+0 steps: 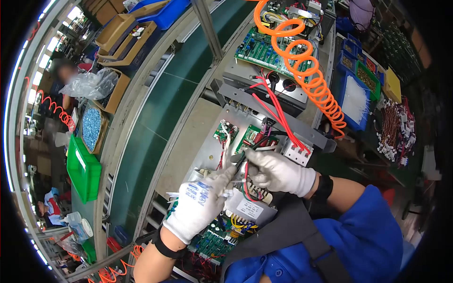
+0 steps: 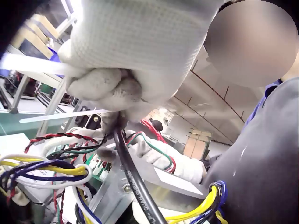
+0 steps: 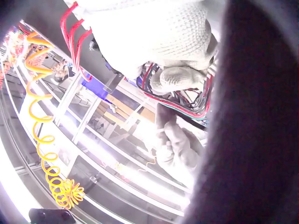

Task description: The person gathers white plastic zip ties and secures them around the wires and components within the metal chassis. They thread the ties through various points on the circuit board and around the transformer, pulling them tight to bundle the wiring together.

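My left hand (image 1: 198, 203), in a white knit glove, pinches a black cable (image 2: 133, 175) over an open metal chassis (image 1: 203, 153). Thin white strips that look like cable ties (image 2: 60, 115) stick out from its curled fingers in the left wrist view. Opposite it, my gloved right hand (image 1: 283, 172) has thumb and fingertips on the same black cable, close to the left fingertips. Red and green wires (image 3: 180, 106) loop beneath the right fingers. A labelled metal block (image 1: 250, 210) sits under both hands, with a green circuit board (image 1: 210, 247) nearer my body.
An orange coiled hose (image 1: 306, 66) hangs over the right side. Beyond the chassis stands another unit with a green board (image 1: 257, 52). A green conveyor belt (image 1: 146, 122) runs along the left, past a green bin (image 1: 82, 170). Blue trays (image 1: 354, 101) and wire bundles lie at the right.
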A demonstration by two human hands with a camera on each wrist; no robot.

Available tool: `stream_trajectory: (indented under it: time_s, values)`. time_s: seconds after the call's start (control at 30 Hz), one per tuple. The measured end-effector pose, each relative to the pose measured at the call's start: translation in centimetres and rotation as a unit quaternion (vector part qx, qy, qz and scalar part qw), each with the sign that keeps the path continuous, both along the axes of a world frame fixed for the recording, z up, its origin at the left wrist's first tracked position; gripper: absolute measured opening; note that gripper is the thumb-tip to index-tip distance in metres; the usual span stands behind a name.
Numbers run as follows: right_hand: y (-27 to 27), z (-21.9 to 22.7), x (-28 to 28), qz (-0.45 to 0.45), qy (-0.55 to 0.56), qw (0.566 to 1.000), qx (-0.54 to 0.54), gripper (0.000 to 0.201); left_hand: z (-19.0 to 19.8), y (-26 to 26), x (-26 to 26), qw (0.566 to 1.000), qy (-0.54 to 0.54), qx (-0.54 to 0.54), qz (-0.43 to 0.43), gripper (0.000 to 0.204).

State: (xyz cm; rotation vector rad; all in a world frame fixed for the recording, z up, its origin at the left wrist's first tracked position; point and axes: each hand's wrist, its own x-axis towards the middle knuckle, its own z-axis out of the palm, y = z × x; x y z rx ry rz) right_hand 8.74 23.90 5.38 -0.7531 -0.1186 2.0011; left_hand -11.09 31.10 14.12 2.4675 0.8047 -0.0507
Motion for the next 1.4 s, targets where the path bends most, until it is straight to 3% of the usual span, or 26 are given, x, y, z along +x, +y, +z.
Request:
stream_trajectory:
  time_s: [0.07, 0.13, 0.2, 0.23, 0.27, 0.3, 0.4, 0.53, 0.7, 0.77, 0.8, 0.87, 0.93, 1.03, 1.07, 1.13, 1.17, 1.27, 1.33, 1.4]
  values:
    - [0.7, 1.5, -0.3, 0.043, -0.184, 0.982, 0.016, 0.034, -0.2, 0.3, -0.2, 0.999, -0.03, 0.011, -0.025, 0.034]
    - [1.1, 2.1, -0.8, 0.051, -0.291, 0.955, 0.029, 0.021, 0.0, 0.9, -0.1, 0.995, 0.078, 0.011, -0.054, 0.031]
    - [1.3, 1.1, -1.6, 0.018, -0.307, 0.951, 0.03, 0.021, -1.0, 2.1, 0.1, 0.998, 0.031, -0.009, -0.053, 0.028]
    - [1.2, 0.4, -2.0, -0.013, -0.323, 0.946, 0.033, 0.02, -1.2, 2.8, 0.5, 0.991, 0.072, -0.111, -0.016, 0.027]
    - [1.2, -0.2, -2.4, -0.013, -0.322, 0.946, 0.032, 0.02, -1.6, 3.2, 0.6, 0.971, 0.112, -0.21, 0.023, 0.027]
    - [1.2, -0.7, -2.7, -0.034, -0.317, 0.947, 0.039, 0.017, -3.0, 3.0, 0.6, 0.962, 0.083, -0.25, 0.074, 0.024]
    - [0.6, -1.2, -2.4, -0.067, -0.284, 0.955, 0.046, 0.012, -1.7, 3.1, 1.4, 0.938, 0.076, -0.319, 0.113, 0.02]
    - [-0.4, 1.2, -1.5, 0.012, -0.302, 0.953, 0.018, 0.011, -2.3, 2.6, 0.6, 0.956, -0.004, -0.289, 0.055, 0.018]
    - [0.0, -0.4, -2.0, -0.012, -0.312, 0.95, 0.026, 0.009, -1.5, 2.8, 1.5, 0.949, 0.089, -0.288, 0.091, 0.022]
    - [0.0, -1.3, -2.7, -0.057, -0.341, 0.935, 0.084, 0.01, -2.3, 2.5, 2.0, 0.915, -0.08, -0.341, 0.199, 0.023]
    - [-0.2, -1.1, -2.4, -0.054, -0.34, 0.935, 0.084, 0.01, -2.2, 2.3, 2.2, 0.914, -0.079, -0.342, 0.202, 0.023]
    - [-0.2, 1.7, -1.2, 0.012, -0.286, 0.958, 0.027, 0.011, -0.4, 2.2, 3.5, 0.96, 0.008, -0.223, 0.166, 0.024]
    - [-0.6, 0.7, -0.8, 0.028, -0.288, 0.957, 0.027, 0.012, -0.7, 1.9, 3.3, 0.962, -0.005, -0.221, 0.162, 0.025]
    - [-1.1, -0.2, -0.1, 0.05, -0.306, 0.942, 0.128, 0.014, -1.0, 0.0, 3.4, 0.983, -0.034, -0.111, 0.144, 0.028]
    - [-1.2, -0.3, 0.2, 0.048, -0.306, 0.942, 0.126, 0.014, -0.7, -0.6, 3.6, 0.991, 0.025, -0.056, 0.119, 0.031]
    - [-0.9, -0.7, 0.8, 0.068, -0.23, 0.964, 0.116, 0.021, -0.8, -1.4, 3.3, 0.996, 0.006, -0.015, 0.089, 0.033]
    - [-1.2, -0.9, 0.4, 0.007, -0.127, 0.988, 0.092, 0.027, -0.9, -1.4, 3.1, 0.996, 0.006, -0.014, 0.089, 0.033]
    - [-1.2, -0.6, 0.5, -0.011, -0.042, 0.996, 0.077, 0.031, -1.1, -1.1, 2.4, 0.996, -0.004, -0.033, 0.085, 0.032]
    - [-0.5, 0.7, 0.3, -0.014, -0.083, 0.993, 0.084, 0.029, -1.4, -0.8, 2.3, 0.993, -0.016, -0.075, 0.089, 0.031]
    - [0.3, 1.4, 0.0, -0.001, -0.153, 0.988, 0.012, 0.022, -1.7, 0.2, 1.5, 0.987, -0.022, -0.126, 0.101, 0.029]
